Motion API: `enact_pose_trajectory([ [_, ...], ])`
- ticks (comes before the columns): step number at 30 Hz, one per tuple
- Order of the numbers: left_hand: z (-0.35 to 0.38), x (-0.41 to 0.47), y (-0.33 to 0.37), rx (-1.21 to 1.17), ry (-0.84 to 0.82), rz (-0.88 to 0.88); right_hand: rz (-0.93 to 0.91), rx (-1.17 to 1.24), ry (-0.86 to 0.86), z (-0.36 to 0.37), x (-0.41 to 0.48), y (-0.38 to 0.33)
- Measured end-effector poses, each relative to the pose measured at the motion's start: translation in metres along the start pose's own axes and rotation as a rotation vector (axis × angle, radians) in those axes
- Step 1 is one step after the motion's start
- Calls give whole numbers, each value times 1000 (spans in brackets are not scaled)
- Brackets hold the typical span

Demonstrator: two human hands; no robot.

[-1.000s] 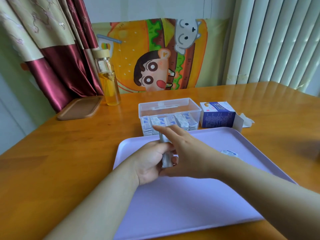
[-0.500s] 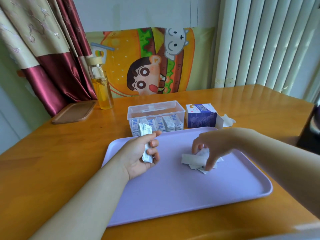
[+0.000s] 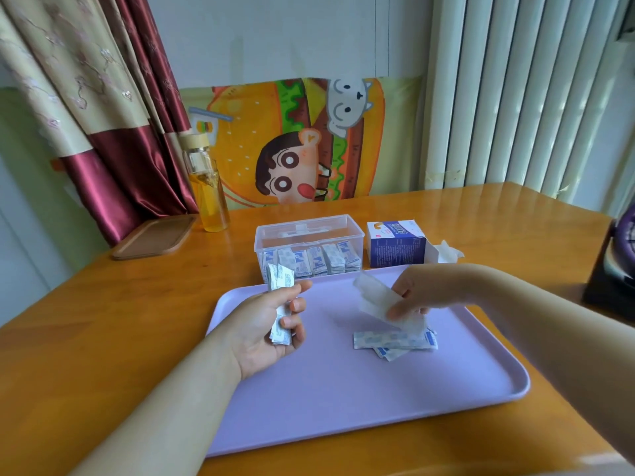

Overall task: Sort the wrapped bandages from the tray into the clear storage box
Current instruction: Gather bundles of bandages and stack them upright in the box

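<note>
A lilac tray lies on the wooden table. Behind it stands the clear storage box, with several wrapped bandages standing in a row along its front wall. My left hand holds a small stack of wrapped bandages upright over the tray's left part. My right hand pinches a few wrapped bandages lifted above the tray. A few more wrapped bandages lie flat on the tray just below that hand.
A blue and white bandage carton stands open right of the box. A glass bottle of yellow liquid and a brown lid sit at the back left. A dark object is at the right edge.
My hands have separated. The right hand went to the loose pile on the tray and lifted a few bandages off it. The left hand still holds its stack.
</note>
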State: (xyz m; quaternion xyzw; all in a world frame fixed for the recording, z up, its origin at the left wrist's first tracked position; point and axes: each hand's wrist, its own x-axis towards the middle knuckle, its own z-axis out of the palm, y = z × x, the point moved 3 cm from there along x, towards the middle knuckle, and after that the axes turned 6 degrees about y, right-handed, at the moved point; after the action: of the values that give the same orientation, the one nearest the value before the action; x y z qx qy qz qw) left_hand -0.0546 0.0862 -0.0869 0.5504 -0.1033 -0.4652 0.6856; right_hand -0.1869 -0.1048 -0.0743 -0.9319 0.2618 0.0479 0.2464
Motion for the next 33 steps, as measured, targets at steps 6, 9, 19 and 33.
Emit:
enact_pose_trajectory([
  [6, 6, -3, -5, 79, 80, 70, -29, 533, 30, 9, 4, -26],
  [9, 14, -7, -4, 162, 102, 203, -118, 550, 81, 15, 0, -50],
  [19, 5, -19, 5, 545, 107, 737, -472, 350, 673, 11, -17, -78],
  [33, -31, -15, 14, 599, 333, 764, -41, 1036, 67, 32, 7, -78],
])
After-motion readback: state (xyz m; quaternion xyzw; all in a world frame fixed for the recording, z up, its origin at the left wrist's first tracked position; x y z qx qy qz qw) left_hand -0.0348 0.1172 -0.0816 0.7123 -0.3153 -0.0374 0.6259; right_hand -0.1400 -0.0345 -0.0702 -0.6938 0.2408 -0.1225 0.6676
